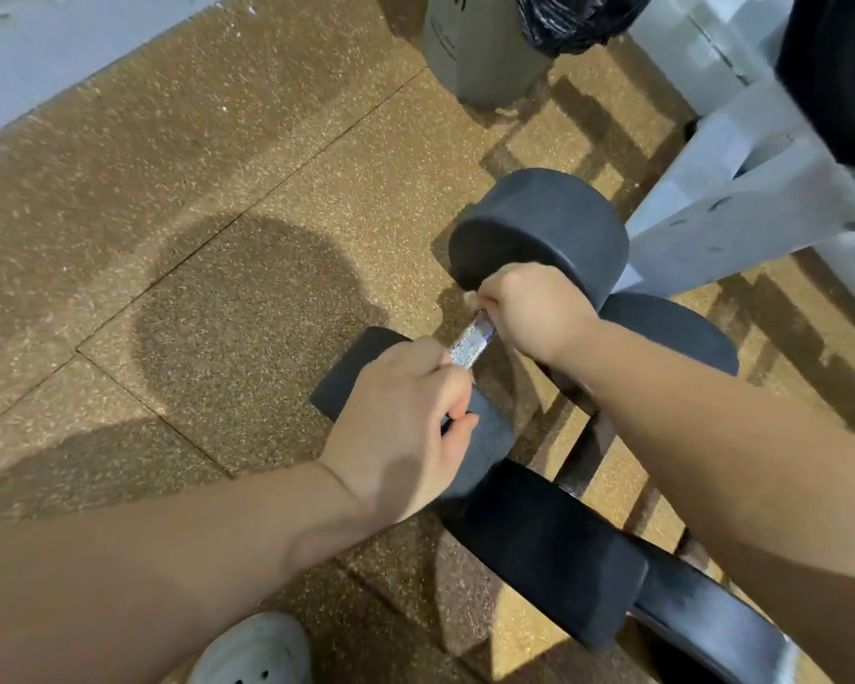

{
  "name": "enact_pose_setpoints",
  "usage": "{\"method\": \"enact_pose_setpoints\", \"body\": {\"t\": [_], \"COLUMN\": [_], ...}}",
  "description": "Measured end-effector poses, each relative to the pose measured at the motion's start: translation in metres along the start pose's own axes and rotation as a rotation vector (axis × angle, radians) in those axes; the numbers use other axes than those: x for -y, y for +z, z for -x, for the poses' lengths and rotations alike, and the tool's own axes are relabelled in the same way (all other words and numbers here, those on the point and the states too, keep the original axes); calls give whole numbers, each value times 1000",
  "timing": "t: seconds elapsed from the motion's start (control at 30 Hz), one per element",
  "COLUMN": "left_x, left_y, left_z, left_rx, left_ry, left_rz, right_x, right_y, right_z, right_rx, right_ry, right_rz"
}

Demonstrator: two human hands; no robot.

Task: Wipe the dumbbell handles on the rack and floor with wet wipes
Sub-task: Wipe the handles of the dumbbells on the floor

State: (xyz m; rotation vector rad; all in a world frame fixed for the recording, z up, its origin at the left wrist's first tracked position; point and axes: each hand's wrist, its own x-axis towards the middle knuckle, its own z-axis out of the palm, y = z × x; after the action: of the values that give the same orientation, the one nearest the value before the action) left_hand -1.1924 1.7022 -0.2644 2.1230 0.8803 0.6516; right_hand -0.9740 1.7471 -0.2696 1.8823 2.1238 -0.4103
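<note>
our left hand (401, 427) curls round the near end of the knurled silver handle (470, 340) of a black round-headed dumbbell (539, 229). our right hand (534, 313) grips the far end, with a scrap of white wet wipe (471, 297) showing at its fingers. the dumbbell is held over the speckled tan rubber floor (218, 190), just left of the white metal rack (741, 199), with two more black dumbbells (544, 550) near and right of it.

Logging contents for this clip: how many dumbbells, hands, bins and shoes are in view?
Dumbbells: 2, the held dumbbell and the second dumbbell beside it
Hands: 2, left hand and right hand
Bins: 1, the grey bin
Shoes: 1, the white shoe
Total: 6
A dark shape at bottom right is too blurred to count.
</note>
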Motion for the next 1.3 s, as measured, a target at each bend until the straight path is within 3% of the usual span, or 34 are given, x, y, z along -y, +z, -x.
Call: {"method": "enact_pose_setpoints", "body": {"t": [0.1,0.2,0.27,0.37,0.43,0.47,0.53,0.6,0.63,0.8,0.87,0.93,1.0,1.2,1.3], "left_x": [-4,-5,-5,-7,-6,-6,-5,-4,-3,-4,-6,-7,-7,3,10], "left_y": [0,0,0,1,1,2,3,3,3,4,2,1,-1,-7,-13], "left_z": [2,3,3,4,5,5,6,6,6,6,3,2,1,-2,-5], "left_rx": [24,27,28,28,11,3,-3,-20,-29,-42,-54,-57,-61,-51,-74], "left_ry": [22,44,46,45,56,64,76,75,74,25,-38,-64,-69,-112,-143], "left_rz": [-51,-84,-96,-104,-109,-113,-122,-115,-101,-82,-76,-86,-118,-158,-147], "right_x": [9,30,22,-4,0,7,26,27,21,-1,18,35,30,7,30], "right_y": [10,14,10,13,20,22,23,21,18,19,26,30,32,38,42], "right_z": [3,23,21,4,6,12,32,43,39,17,28,45,49,22,34], "right_rx": [-69,54,65,-86,-198,-236,-183,-72,-62,-308,-323,-258,-215,-474,-386], "right_ry": [135,-119,-163,85,223,211,18,-170,-178,214,169,-6,-75,358,209], "right_rz": [-16,-150,-105,55,-25,-106,-252,-275,-243,-192,-324,-464,-477,-509,-622]}}
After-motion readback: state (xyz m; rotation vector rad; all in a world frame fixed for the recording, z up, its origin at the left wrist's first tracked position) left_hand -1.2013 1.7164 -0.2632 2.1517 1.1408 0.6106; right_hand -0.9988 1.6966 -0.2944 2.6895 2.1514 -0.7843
